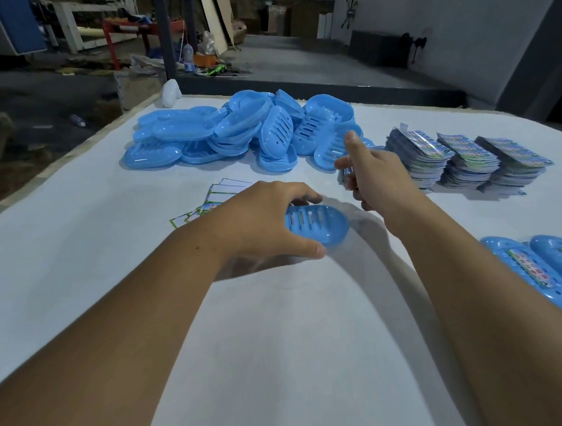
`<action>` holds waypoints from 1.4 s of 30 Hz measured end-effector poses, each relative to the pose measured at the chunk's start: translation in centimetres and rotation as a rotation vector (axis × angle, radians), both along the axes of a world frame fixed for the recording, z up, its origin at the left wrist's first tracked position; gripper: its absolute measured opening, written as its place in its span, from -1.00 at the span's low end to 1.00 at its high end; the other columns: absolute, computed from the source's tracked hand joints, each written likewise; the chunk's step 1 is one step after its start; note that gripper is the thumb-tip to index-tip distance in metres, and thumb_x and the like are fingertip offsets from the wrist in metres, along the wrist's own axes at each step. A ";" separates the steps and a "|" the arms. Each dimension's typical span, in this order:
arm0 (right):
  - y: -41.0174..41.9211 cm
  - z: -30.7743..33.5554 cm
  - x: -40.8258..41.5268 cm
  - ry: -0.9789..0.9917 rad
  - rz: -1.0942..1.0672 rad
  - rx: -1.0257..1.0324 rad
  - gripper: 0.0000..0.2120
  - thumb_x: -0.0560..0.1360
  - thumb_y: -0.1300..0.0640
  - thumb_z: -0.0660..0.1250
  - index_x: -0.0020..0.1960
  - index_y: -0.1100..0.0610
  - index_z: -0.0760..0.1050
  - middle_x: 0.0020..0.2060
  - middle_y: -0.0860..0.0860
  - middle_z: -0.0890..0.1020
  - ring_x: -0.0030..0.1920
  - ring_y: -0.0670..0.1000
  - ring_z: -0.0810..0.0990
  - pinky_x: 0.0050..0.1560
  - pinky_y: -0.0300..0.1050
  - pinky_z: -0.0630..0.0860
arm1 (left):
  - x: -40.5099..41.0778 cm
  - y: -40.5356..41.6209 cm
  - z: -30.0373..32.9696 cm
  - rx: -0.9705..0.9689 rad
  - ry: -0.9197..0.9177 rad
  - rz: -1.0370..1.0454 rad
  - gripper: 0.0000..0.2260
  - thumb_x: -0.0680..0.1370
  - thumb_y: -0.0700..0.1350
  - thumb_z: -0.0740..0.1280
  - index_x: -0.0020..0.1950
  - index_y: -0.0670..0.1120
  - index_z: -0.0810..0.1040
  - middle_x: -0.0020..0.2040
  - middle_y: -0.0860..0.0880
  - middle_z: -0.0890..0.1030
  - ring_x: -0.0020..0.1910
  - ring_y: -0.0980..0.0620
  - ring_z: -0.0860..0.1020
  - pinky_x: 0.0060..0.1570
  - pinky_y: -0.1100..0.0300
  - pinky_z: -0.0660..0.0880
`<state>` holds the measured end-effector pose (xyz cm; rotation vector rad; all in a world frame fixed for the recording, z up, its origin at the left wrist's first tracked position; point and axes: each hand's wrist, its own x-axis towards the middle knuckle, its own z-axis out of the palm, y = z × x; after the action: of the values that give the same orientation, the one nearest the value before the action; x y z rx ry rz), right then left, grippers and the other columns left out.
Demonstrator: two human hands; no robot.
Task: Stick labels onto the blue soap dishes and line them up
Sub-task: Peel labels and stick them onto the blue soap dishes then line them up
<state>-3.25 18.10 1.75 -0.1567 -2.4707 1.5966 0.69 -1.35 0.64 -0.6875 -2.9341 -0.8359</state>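
Your left hand grip closes around one blue soap dish on the tabletop. Your right hand, just beyond, pinches a label. The dish looks light, rigid and smooth; hold its rim.

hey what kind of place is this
Probably a small workshop or warehouse packing area: a pile of blue soap dishes and label stacks on a white worktable, with concrete floor behind.
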 end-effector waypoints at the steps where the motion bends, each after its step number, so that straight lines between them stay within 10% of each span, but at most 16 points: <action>1: -0.1 0.1 0.1 0.003 0.002 0.018 -0.45 0.58 -0.41 0.08 -0.03 -0.01 0.63 -0.32 -0.06 0.61 -0.34 -0.12 0.53 -0.26 -0.15 0.39 | -0.1 0.0 -0.1 -0.001 -0.011 -0.007 -0.35 0.30 0.30 0.55 0.35 0.30 0.46 0.09 0.31 0.55 0.01 0.40 0.49 -0.10 0.43 0.38; 10: -0.4 0.2 0.4 0.067 0.004 0.024 -0.42 0.58 -0.40 0.12 0.01 0.07 0.64 -0.31 -0.04 0.62 -0.34 -0.09 0.51 -0.28 -0.15 0.38 | -0.6 -0.9 0.1 0.148 0.024 0.297 -0.55 0.43 0.32 0.46 0.27 0.23 0.55 0.13 0.20 0.55 0.05 0.22 0.53 -0.06 0.24 0.44; 15: -0.4 -0.1 0.2 0.111 0.040 0.123 -0.21 0.52 -0.46 0.13 0.05 0.30 0.59 -0.24 0.10 0.61 -0.28 -0.03 0.48 -0.15 -0.04 0.45 | -1.4 -3.0 1.1 -0.226 0.135 0.650 -0.55 0.52 0.27 0.36 0.26 -0.01 0.54 0.18 -0.05 0.61 0.12 -0.11 0.56 -0.04 0.10 0.41; 24: -1.3 -0.3 1.2 0.103 0.151 0.256 -0.22 0.31 -0.56 0.19 -0.06 0.14 0.67 -0.25 0.06 0.70 -0.21 -0.03 0.62 -0.13 -0.06 0.53 | -1.1 -4.0 1.6 -0.275 0.001 0.686 -0.51 0.48 0.13 0.48 0.32 -0.05 0.49 0.21 -0.08 0.58 0.17 -0.13 0.54 0.20 -0.06 0.52; 33: -1.6 -0.5 1.2 0.120 0.139 0.298 -0.36 0.37 -0.53 0.24 -0.28 0.06 0.61 -0.32 -0.01 0.67 -0.25 -0.04 0.61 -0.20 -0.08 0.50 | -1.6 -3.8 1.4 -0.337 0.179 0.746 -0.64 0.47 0.07 0.52 0.19 -0.01 0.54 -0.02 -0.04 0.55 -0.07 -0.07 0.54 -0.21 0.09 0.40; 42: -1.9 -0.5 1.4 0.123 0.124 0.312 -0.48 0.44 -0.45 0.27 -0.36 -0.02 0.54 -0.39 -0.10 0.64 -0.29 -0.08 0.58 -0.26 -0.11 0.42 | -1.9 -3.8 1.1 -0.210 0.351 0.719 -0.72 0.55 -0.21 0.39 0.21 0.06 0.55 0.03 -0.03 0.65 0.02 -0.11 0.59 -0.16 0.07 0.41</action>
<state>-1.83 16.23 1.25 0.1381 -2.6339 1.1976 -1.18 -5.13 1.78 0.2197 -2.6360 -0.2988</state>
